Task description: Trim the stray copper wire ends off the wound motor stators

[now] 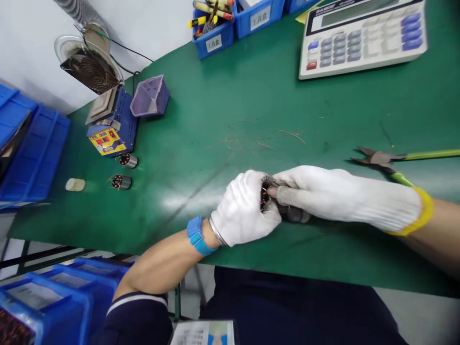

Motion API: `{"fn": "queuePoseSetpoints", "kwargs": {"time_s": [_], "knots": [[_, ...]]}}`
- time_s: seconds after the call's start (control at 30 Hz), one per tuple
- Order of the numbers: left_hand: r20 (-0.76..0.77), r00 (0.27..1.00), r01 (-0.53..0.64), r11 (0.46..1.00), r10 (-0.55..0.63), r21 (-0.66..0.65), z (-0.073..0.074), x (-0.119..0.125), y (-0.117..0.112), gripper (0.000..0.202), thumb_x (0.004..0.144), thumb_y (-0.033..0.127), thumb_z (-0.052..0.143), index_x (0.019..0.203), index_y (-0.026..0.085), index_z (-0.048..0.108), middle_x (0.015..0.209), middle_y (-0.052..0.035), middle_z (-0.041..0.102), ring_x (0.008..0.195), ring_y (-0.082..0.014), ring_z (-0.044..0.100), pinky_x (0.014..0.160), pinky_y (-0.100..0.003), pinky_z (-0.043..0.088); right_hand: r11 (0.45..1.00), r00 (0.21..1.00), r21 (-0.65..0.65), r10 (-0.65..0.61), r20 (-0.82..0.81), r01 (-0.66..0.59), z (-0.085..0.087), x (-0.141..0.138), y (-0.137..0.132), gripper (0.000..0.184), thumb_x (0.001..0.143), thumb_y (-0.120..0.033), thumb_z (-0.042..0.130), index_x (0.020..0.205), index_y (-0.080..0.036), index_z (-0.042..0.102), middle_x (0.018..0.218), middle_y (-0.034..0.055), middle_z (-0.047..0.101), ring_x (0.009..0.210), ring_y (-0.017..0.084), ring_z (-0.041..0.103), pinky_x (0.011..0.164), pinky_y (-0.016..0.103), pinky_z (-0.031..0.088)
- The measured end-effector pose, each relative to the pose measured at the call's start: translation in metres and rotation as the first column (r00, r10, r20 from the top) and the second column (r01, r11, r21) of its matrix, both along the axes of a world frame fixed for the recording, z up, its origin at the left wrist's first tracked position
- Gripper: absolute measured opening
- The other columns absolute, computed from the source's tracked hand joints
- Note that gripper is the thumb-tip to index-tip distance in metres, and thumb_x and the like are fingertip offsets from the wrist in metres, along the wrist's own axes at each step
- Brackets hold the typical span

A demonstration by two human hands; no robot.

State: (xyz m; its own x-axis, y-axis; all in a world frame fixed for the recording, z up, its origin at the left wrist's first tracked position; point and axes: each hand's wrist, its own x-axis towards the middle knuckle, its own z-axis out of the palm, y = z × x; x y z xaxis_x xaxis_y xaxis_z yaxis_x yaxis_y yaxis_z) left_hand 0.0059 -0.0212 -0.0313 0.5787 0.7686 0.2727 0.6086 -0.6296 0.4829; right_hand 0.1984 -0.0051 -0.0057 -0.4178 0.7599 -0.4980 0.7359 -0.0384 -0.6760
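Both my hands wear white knit gloves and meet near the front edge of the green table [223, 115]. My left hand [244, 208] is closed around a small motor stator with copper windings [265, 197], mostly hidden in the fist. My right hand [323, 191] pinches the same stator from the right, fingertips against its top. A blue wrist strap [197, 235] and a metal bangle sit on my left wrist.
Green-handled cutters [381, 159] lie right of my hands. Two more stators [122, 181] and a white block [75, 184] lie at left by a blue solder pot [111, 129]. A purple tray [150, 96], calculator [359, 38], blue bins [215, 33] and wire scraps [251, 141] lie farther back.
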Motion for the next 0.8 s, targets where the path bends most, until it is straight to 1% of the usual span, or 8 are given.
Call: {"fn": "queuePoseSetpoints", "kwargs": {"time_s": [0.1,0.27,0.37,0.47,0.63,0.73,0.77,0.8], "knots": [[0.024,1.000,-0.016,0.998,0.015,0.057,-0.003,0.000,-0.001,0.029,0.083,0.023,0.051,0.111,0.014,0.049,0.098,-0.0144,0.065,0.090,-0.0266,0.065,0.083,-0.042,0.057,0.995,0.996,-0.083,-0.049,0.073,0.055,0.004,-0.004,-0.003,0.045,0.090,-0.058,0.044,0.072,-0.020,0.061,0.063,0.0008,0.066,0.049,0.011,0.052,0.048,0.025,0.035],[0.008,0.999,-0.036,0.998,0.036,0.055,-0.001,0.003,0.000,0.016,0.085,0.026,0.050,0.099,0.019,0.049,0.091,-0.0089,0.062,0.084,-0.0232,0.062,0.077,-0.037,0.054,0.986,0.987,-0.088,-0.130,0.094,0.139,0.002,-0.006,-0.007,0.039,0.088,-0.051,0.048,0.067,-0.020,0.059,0.060,0.0011,0.064,0.047,0.011,0.050,0.047,0.026,0.033],[-0.051,0.998,-0.031,0.999,0.031,0.014,0.002,0.005,0.002,0.009,0.085,0.028,0.051,0.090,0.021,0.048,0.088,-0.0079,0.060,0.082,-0.0230,0.060,0.074,-0.037,0.052,0.987,0.991,-0.082,-0.134,0.011,0.135,-0.006,-0.003,-0.007,0.035,0.086,-0.049,0.052,0.067,-0.020,0.059,0.059,0.0018,0.064,0.048,0.013,0.054,0.046,0.026,0.033],[-0.103,0.994,-0.036,0.999,0.034,-0.020,0.003,0.007,0.002,0.010,0.084,0.029,0.052,0.089,0.021,0.048,0.089,-0.0083,0.058,0.084,-0.0236,0.058,0.076,-0.038,0.051,0.987,0.992,-0.115,-0.117,-0.055,0.110,-0.009,0.000,-0.004,0.032,0.085,-0.048,0.055,0.070,-0.020,0.062,0.063,0.0033,0.067,0.053,0.016,0.061,0.047,0.026,0.039],[-0.087,0.996,-0.042,0.998,0.037,-0.056,0.001,0.007,-0.001,0.011,0.082,0.030,0.051,0.089,0.022,0.047,0.091,-0.0091,0.058,0.086,-0.0258,0.058,0.078,-0.041,0.052,0.980,0.995,-0.175,-0.090,0.039,0.096,0.001,-0.004,-0.001,0.025,0.085,-0.038,0.053,0.068,-0.021,0.062,0.061,0.0011,0.067,0.050,0.012,0.057,0.048,0.024,0.038],[0.023,0.998,-0.048,0.982,0.053,-0.182,0.003,0.004,0.002,0.019,0.077,0.027,0.055,0.093,0.021,0.048,0.094,-0.0102,0.060,0.091,-0.0270,0.060,0.085,-0.046,0.053,0.978,0.991,-0.160,-0.132,0.031,0.135,0.004,-0.010,-0.003,0.030,0.087,-0.042,0.051,0.068,-0.021,0.060,0.059,-0.0003,0.065,0.048,0.011,0.053,0.048,0.024,0.035],[0.083,0.994,-0.044,0.960,0.069,-0.276,0.005,0.002,0.004,0.025,0.075,0.027,0.059,0.097,0.020,0.049,0.098,-0.0103,0.061,0.093,-0.0267,0.061,0.088,-0.046,0.053,0.978,0.988,-0.142,-0.152,0.019,0.153,0.004,-0.011,-0.004,0.031,0.086,-0.043,0.051,0.067,-0.020,0.058,0.058,-0.0008,0.064,0.048,0.010,0.052,0.048,0.024,0.034],[0.160,0.982,-0.034,0.918,0.104,-0.394,0.006,0.000,0.007,0.032,0.073,0.026,0.062,0.102,0.020,0.049,0.102,-0.0102,0.062,0.096,-0.0259,0.062,0.090,-0.046,0.053,0.979,0.986,-0.122,-0.164,0.001,0.163,0.004,-0.011,-0.005,0.030,0.085,-0.043,0.051,0.067,-0.020,0.057,0.058,-0.0013,0.063,0.049,0.010,0.051,0.049,0.024,0.034]]}}
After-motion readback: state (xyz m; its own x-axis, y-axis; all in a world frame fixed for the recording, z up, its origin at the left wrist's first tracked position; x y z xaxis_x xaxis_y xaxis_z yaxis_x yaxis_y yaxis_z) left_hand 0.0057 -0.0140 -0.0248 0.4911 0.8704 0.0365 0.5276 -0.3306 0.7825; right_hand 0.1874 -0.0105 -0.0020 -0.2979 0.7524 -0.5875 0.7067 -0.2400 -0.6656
